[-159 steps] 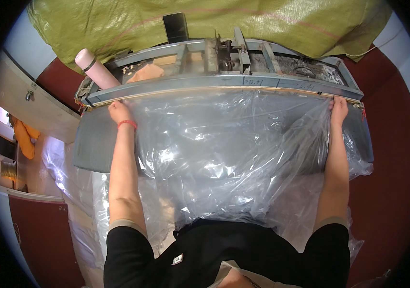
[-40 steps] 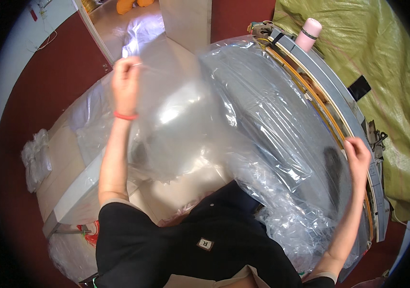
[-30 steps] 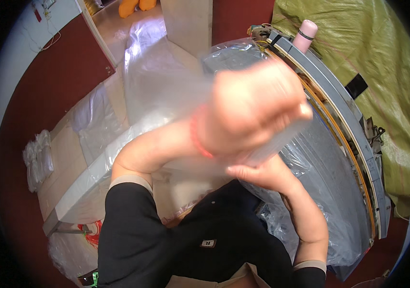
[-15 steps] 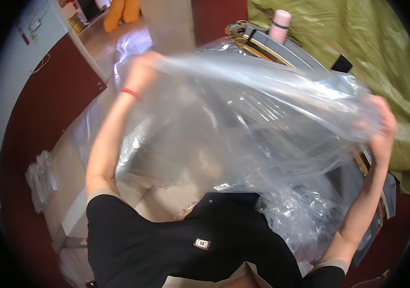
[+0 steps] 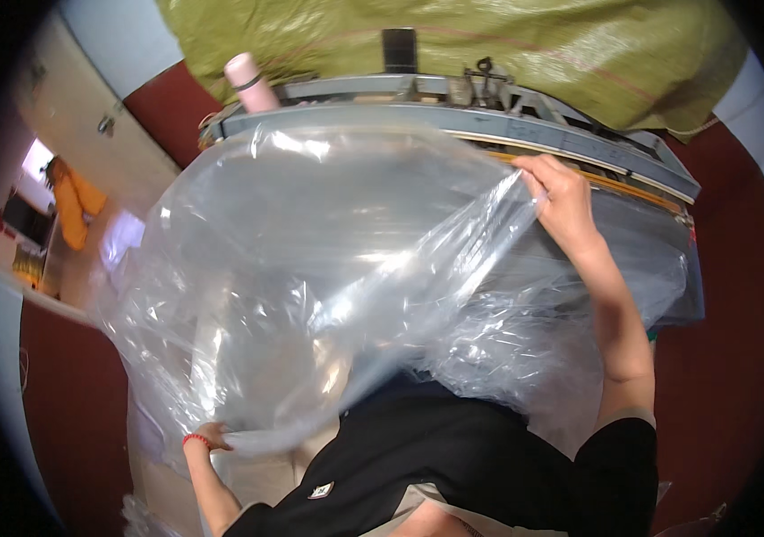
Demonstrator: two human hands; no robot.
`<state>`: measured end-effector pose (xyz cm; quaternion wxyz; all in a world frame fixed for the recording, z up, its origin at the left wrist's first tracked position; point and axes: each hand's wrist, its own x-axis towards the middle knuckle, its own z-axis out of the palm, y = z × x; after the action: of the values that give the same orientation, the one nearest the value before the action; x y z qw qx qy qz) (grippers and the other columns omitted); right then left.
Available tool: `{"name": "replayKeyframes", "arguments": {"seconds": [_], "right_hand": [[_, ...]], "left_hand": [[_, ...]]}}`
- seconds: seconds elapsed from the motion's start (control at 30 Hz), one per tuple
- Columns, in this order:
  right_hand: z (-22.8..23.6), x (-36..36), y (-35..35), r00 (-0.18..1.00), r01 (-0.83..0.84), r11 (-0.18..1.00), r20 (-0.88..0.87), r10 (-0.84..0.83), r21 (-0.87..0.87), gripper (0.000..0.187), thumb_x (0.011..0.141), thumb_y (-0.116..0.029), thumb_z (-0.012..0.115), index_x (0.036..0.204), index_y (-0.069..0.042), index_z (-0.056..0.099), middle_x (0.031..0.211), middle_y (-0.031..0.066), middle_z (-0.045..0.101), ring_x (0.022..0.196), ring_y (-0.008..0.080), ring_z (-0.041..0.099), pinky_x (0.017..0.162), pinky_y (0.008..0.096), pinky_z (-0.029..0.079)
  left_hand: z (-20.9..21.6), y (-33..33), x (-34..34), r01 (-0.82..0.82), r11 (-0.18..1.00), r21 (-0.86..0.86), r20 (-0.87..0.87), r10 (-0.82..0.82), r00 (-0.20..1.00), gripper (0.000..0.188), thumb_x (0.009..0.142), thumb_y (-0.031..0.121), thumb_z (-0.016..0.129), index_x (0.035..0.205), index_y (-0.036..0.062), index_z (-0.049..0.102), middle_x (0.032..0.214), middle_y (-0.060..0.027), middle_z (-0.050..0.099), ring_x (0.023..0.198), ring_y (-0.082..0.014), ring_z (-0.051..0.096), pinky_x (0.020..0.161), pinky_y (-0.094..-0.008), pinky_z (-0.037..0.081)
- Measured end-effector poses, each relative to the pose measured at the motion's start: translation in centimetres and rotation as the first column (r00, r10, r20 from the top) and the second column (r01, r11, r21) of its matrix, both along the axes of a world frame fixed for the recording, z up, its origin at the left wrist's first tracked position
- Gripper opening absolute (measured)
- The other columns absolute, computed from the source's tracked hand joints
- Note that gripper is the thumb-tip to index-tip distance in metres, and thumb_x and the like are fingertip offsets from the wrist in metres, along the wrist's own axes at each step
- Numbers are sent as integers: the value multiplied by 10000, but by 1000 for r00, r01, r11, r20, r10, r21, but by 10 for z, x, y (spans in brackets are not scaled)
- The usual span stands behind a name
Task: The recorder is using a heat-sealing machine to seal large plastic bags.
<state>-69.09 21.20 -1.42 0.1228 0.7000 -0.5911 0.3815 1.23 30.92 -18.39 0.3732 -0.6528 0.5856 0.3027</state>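
A large, clear plastic film (image 5: pixel 256 224) spreads in a loose, billowing sheet between my hands and over the front of a long metal machine. My right hand (image 5: pixel 561 197) is raised near the machine's rail, its fingers pinched on a gathered edge of the film. Folds run from that pinch down to the left. Low at the left, close to my body, my left hand (image 5: pixel 212 436) is closed on another edge of the film, with its fingers partly hidden. More crumpled film (image 5: pixel 507 358) lies in front of me, below my right hand.
The machine's grey metal frame (image 5: pixel 355 116) runs across the back, with a pink bottle (image 5: pixel 252 82) on its left end. Behind it hangs a yellow-green tarp (image 5: pixel 525 36). A door (image 5: pixel 100 98) and a doorway with orange items (image 5: pixel 77 201) are at the left.
My view has turned toward the right. My left hand has come down close to my body at the lower left, while my right hand is up by the machine. Both still hold the film.
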Motion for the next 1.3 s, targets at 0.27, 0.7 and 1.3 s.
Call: {"name": "replayKeyframes", "arguments": {"seconds": [0.27, 0.7, 1.3], "right_hand": [[-23, -37, 74, 847, -161, 987, 515, 132, 11, 216, 779, 20, 502, 975, 0, 590, 931, 96, 592, 806, 154, 574, 678, 244, 456], [-43, -25, 175, 946, -254, 958, -170, 275, 132, 201, 639, -39, 595, 830, 19, 579, 937, 108, 557, 938, 248, 544, 749, 308, 479], [-49, -71, 102, 813, 90, 980, 555, -174, 175, 530, 681, -208, 706, 1123, 10, 511, 1197, 184, 459, 1115, 262, 452, 894, 357, 390]], "left_hand": [[183, -154, -279, -29, 465, -885, -389, -702, 597, 247, 728, 14, 570, 973, -7, 546, 943, -152, 593, 895, -287, 573, 773, -332, 439], [140, -201, -638, 169, 297, -940, -286, -954, 88, 738, 644, 409, 709, 1195, -1, 439, 1103, -160, 538, 1085, -287, 469, 934, -382, 345], [118, -158, -673, 121, 945, -304, -948, -288, -136, 83, 808, 115, 606, 816, 45, 563, 624, 45, 501, 492, -21, 381, 435, -170, 292]]}}
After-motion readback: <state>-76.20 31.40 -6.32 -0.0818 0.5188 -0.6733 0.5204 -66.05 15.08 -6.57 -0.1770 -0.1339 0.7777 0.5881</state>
